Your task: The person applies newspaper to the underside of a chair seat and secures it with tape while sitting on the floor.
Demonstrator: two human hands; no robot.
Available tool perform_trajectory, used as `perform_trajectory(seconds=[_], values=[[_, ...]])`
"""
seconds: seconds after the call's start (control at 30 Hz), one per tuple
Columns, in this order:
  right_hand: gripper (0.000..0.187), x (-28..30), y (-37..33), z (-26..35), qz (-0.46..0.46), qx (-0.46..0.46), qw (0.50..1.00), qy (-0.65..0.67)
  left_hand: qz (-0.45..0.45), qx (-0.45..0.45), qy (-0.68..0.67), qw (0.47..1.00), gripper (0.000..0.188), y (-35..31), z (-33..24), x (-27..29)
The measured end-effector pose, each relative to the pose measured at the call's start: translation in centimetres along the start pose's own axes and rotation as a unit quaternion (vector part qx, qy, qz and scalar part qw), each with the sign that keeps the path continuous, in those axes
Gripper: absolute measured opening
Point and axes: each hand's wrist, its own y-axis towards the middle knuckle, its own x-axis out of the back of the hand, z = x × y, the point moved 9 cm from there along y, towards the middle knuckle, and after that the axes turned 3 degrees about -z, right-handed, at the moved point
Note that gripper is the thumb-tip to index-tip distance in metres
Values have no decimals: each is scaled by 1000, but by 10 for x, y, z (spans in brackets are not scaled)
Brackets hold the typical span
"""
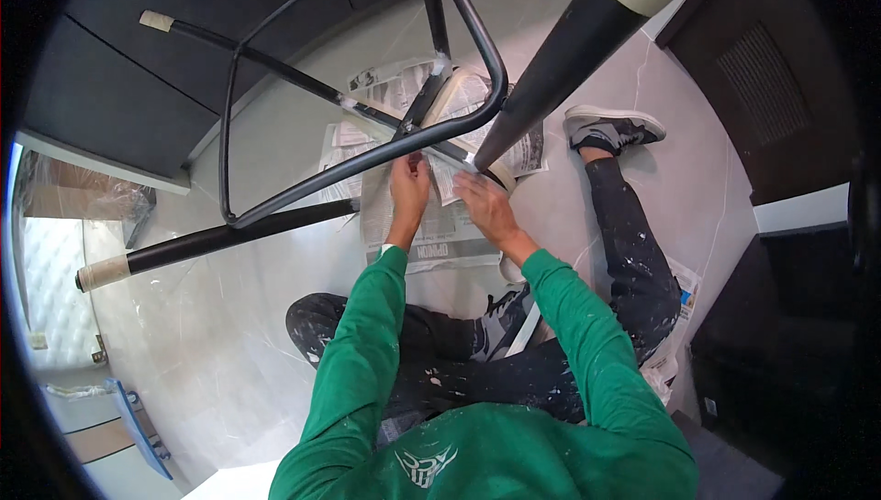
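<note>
An upturned black metal stool [303, 183] stands on sheets of newspaper [440, 243] on the pale floor. Its leg tips are wrapped in beige tape [103, 272]. My left hand [409, 186] reaches up to the stool's curved footrest bar [367, 156], and its fingers close around the bar where the legs meet. My right hand [486, 208] lies with fingers apart on the newspaper at the foot of the thick black leg [560, 55]. A beige roll of tape [501, 177] sits right beside that hand. Both sleeves are green.
I sit on the floor with paint-spattered dark trousers [633, 271] and grey shoes [613, 128]. Dark cabinet fronts [119, 69] stand at the upper left, a dark vented panel [766, 87] at the right. A blue tool [138, 427] lies at the lower left.
</note>
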Motion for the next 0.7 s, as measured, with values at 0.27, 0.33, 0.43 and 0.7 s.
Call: perform_trajectory(seconds=[0.27, 0.33, 0.43, 0.7], values=[[22, -2, 2, 9, 36, 80, 996, -21, 64, -130, 199, 969, 51, -22, -24, 6], [23, -5, 2, 12, 49, 96, 994, -22, 79, -140, 220, 962, 53, -24, -21, 5], [24, -8, 0, 12, 65, 121, 990, -25, 71, -170, 237, 954, 51, -25, -21, 6], [29, -13, -8, 14, 89, 133, 987, -34, 65, -135, 306, 940, 45, -28, -22, 4]])
